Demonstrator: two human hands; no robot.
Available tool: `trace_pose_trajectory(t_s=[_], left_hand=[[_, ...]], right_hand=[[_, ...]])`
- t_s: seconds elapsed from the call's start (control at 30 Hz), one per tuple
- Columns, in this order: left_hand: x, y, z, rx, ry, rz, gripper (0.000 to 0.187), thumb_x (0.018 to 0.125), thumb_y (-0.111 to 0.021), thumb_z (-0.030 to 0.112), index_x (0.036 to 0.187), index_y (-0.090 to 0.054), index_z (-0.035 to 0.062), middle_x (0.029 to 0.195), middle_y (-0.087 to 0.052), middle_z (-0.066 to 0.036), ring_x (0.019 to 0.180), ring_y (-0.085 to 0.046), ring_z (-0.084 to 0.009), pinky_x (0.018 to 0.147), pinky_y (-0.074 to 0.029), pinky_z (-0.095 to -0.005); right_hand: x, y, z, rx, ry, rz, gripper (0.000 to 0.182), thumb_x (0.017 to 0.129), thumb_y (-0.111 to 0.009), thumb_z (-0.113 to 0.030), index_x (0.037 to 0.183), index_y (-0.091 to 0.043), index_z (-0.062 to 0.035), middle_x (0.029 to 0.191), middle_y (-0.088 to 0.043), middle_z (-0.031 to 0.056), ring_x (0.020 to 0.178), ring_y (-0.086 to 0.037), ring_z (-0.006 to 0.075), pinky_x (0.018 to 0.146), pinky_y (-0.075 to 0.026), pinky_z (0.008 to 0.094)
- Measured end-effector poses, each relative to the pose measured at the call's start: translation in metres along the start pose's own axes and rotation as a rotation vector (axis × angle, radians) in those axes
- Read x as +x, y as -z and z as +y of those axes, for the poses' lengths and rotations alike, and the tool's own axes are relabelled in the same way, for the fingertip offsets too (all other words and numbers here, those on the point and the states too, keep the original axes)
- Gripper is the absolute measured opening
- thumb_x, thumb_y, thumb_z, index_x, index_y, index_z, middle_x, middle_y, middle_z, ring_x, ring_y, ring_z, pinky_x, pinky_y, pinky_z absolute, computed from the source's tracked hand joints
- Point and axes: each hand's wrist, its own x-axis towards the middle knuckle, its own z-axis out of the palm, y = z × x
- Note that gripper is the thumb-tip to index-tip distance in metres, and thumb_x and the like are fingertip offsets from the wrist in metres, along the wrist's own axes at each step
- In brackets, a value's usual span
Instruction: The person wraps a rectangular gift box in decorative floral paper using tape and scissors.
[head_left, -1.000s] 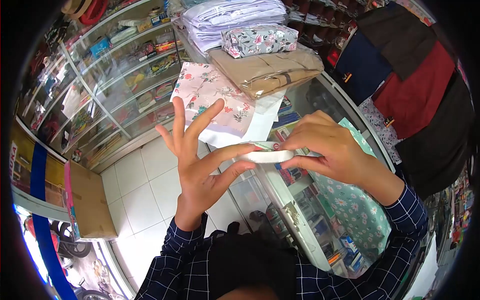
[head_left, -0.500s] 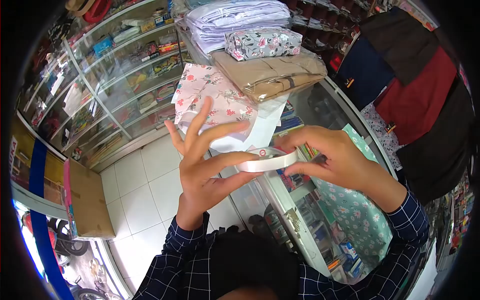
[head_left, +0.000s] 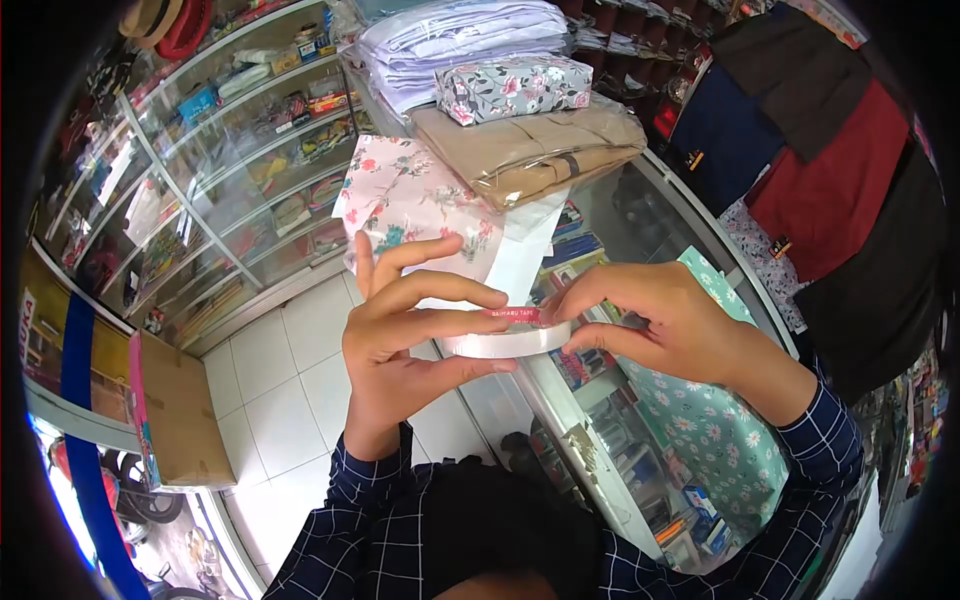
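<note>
A roll of white tape (head_left: 510, 343) with red print on its inner ring is held up between both hands, above the edge of the glass counter. My left hand (head_left: 415, 340) pinches the roll's left side, thumb below and fingers above, with other fingers raised. At the roll's right side, my right hand (head_left: 640, 320) has thumb and fingertips closed on it. Pink floral paper (head_left: 410, 205) lies just beyond, over white paper (head_left: 525, 250). A floral-wrapped box (head_left: 515, 88) rests on a brown packet in clear plastic (head_left: 535, 150).
Folded white clothes (head_left: 460, 45) are stacked at the counter's far end. Green daisy paper (head_left: 700, 420) hangs over the glass counter (head_left: 600, 450) at right. Dark and red cloths (head_left: 815, 200) lie beyond. Glass shelves (head_left: 240, 150) and a cardboard box (head_left: 185, 410) stand left.
The roll has shifted slightly left and down and turned, showing more of its red inner print. My left hand's raised fingers have come down closer to the roll.
</note>
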Motion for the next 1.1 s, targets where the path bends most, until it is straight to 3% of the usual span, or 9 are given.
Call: trace_pose_trajectory(t_s=[0.03,0.13,0.23,0.43,0.77,0.87,0.97,1.03,1.1], left_hand=[[0.000,-0.001,0.000,-0.013,0.001,-0.010,0.031,0.054,-0.089,0.026,0.083,-0.077,0.0254,0.094,-0.072,0.010,0.116,-0.055,-0.0220,0.114,-0.005,-0.0535],[0.002,-0.002,0.003,0.004,-0.025,-0.031,0.032,0.053,-0.089,0.027,0.083,-0.078,0.0262,0.097,-0.072,0.008,0.116,-0.055,-0.0225,0.113,-0.006,-0.0537],[0.003,0.001,0.010,0.046,-0.007,-0.053,0.032,0.054,-0.089,0.027,0.083,-0.078,0.0267,0.101,-0.071,0.007,0.117,-0.054,-0.0229,0.113,-0.006,-0.0542],[-0.002,0.005,0.009,-0.083,0.089,-0.062,0.032,0.053,-0.088,0.028,0.083,-0.078,0.0269,0.108,-0.070,0.007,0.119,-0.053,-0.0233,0.113,-0.006,-0.0551],[-0.002,0.005,0.030,0.250,0.005,-0.065,0.027,0.057,-0.086,0.034,0.082,-0.077,0.0309,0.117,-0.067,0.005,0.124,-0.049,-0.0235,0.112,-0.001,-0.0596],[-0.001,0.001,0.036,0.316,-0.005,-0.067,0.037,0.046,-0.087,0.037,0.080,-0.078,0.0278,0.117,-0.068,-0.002,0.126,-0.048,-0.0275,0.111,-0.008,-0.0600],[-0.006,0.004,0.028,0.162,0.057,-0.054,0.029,0.055,-0.087,0.032,0.082,-0.077,0.0291,0.120,-0.066,0.003,0.127,-0.046,-0.0243,0.111,0.000,-0.0612],[-0.012,0.006,0.017,0.113,0.054,-0.007,0.031,0.054,-0.087,0.031,0.083,-0.078,0.0289,0.121,-0.065,0.003,0.129,-0.045,-0.0252,0.111,0.000,-0.0612],[-0.015,0.011,0.014,0.099,0.033,-0.016,0.033,0.052,-0.086,0.031,0.083,-0.078,0.0302,0.123,-0.064,0.002,0.132,-0.042,-0.0269,0.111,-0.001,-0.0612]], right_hand=[[0.000,-0.002,0.002,-0.014,0.041,0.007,0.020,0.083,-0.070,-0.015,0.097,-0.060,-0.0054,0.083,-0.064,0.0083,0.067,-0.062,0.0251,0.059,-0.046,0.0335],[-0.001,-0.001,0.000,-0.042,-0.026,-0.046,0.019,0.083,-0.070,-0.014,0.097,-0.060,-0.0061,0.082,-0.064,0.0079,0.068,-0.062,0.0258,0.060,-0.047,0.0331],[0.001,-0.007,0.000,-0.011,0.092,0.044,0.018,0.082,-0.070,-0.012,0.097,-0.060,-0.0063,0.081,-0.064,0.0078,0.068,-0.062,0.0263,0.061,-0.048,0.0339],[0.000,0.002,-0.006,0.008,-0.058,-0.090,0.019,0.079,-0.070,-0.009,0.094,-0.061,-0.0052,0.084,-0.065,0.0076,0.073,-0.064,0.0272,0.064,-0.049,0.0359],[0.005,-0.005,-0.004,-0.187,0.287,0.073,0.019,0.080,-0.072,-0.014,0.096,-0.063,-0.0074,0.087,-0.066,0.0079,0.079,-0.064,0.0274,0.068,-0.050,0.0357],[0.002,0.001,-0.006,-0.153,0.228,0.023,0.020,0.080,-0.072,-0.016,0.096,-0.064,-0.0077,0.089,-0.067,0.0077,0.080,-0.064,0.0274,0.069,-0.050,0.0351],[0.000,0.000,-0.002,-0.060,0.136,0.009,0.019,0.080,-0.072,-0.016,0.096,-0.064,-0.0074,0.089,-0.067,0.0076,0.080,-0.065,0.0273,0.069,-0.050,0.0341],[0.000,0.000,-0.001,-0.020,0.103,0.004,0.019,0.080,-0.072,-0.016,0.095,-0.064,-0.0070,0.087,-0.067,0.0076,0.078,-0.065,0.0271,0.068,-0.050,0.0337],[-0.001,0.001,-0.002,-0.036,0.061,-0.050,0.021,0.080,-0.073,-0.017,0.097,-0.064,-0.0075,0.096,-0.066,0.0077,0.088,-0.064,0.0268,0.074,-0.051,0.0347]])
